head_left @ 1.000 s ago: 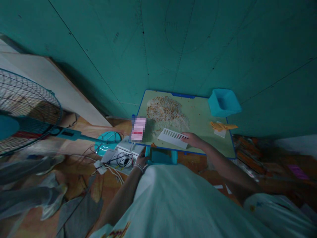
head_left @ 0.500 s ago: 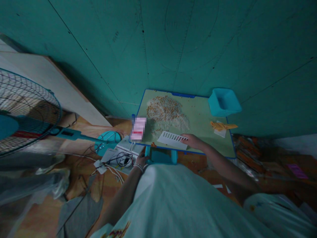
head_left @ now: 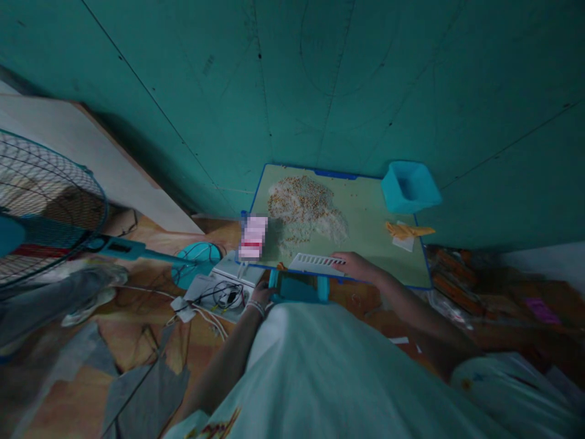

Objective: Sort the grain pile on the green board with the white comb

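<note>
A white slotted plastic piece [head_left: 315,263] is held at its right end by my right hand [head_left: 351,265], over the near edge of a small table [head_left: 365,244] with a blue rim. Just below that edge, my left hand [head_left: 262,292] grips the left side of a turquoise plastic container [head_left: 299,289]. The container sits close against my body, and its lower part is hidden by my shirt. Beyond the slotted piece, a heap of pale grains mixed with orange-brown kernels [head_left: 301,204] is spread on the tabletop.
A turquoise bin [head_left: 410,188] stands at the table's far right, with a yellow cloth-like item [head_left: 406,231] in front. A pink object [head_left: 253,239], blurred, is at the left edge. Farther left are a fan [head_left: 50,207] and a power strip with cables [head_left: 228,297]. A green wall [head_left: 292,91] rises behind.
The white slotted piece has tilted and come slightly lower, nearer the turquoise container. My left hand keeps its grip. The whole view has shifted a little.
</note>
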Demonstrator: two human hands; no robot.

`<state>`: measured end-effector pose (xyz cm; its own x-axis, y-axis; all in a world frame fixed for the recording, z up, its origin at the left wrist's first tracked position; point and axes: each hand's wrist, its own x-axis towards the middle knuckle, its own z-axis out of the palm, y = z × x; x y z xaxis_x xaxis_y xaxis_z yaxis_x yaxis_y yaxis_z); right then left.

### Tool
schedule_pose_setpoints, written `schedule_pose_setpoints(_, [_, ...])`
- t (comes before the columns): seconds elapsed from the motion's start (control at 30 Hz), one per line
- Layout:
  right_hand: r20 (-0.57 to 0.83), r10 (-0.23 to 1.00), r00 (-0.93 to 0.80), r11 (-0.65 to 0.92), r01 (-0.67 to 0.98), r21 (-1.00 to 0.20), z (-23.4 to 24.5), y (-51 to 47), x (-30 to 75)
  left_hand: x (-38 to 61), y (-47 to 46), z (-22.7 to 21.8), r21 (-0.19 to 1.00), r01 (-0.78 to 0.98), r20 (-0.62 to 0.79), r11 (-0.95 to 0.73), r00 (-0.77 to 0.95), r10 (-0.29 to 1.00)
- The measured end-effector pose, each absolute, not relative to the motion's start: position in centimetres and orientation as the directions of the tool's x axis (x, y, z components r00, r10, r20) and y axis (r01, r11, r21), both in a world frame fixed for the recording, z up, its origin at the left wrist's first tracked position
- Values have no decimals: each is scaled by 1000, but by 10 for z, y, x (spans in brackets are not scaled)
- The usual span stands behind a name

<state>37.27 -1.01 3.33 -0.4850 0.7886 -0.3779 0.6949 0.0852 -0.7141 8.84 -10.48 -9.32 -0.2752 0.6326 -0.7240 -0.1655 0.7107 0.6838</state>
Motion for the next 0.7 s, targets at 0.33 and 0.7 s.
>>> schedule_pose_setpoints(0.33, [-290,859,-422,87,677,-731,30,-6,377,86,-105,-92,677,-156,-733,719,-232,639])
schedule_pose_setpoints(0.7, [-240,827,-509,230,694,-682,37,-3,363,86,-109,-81,687,-139,-716,713,-297,632])
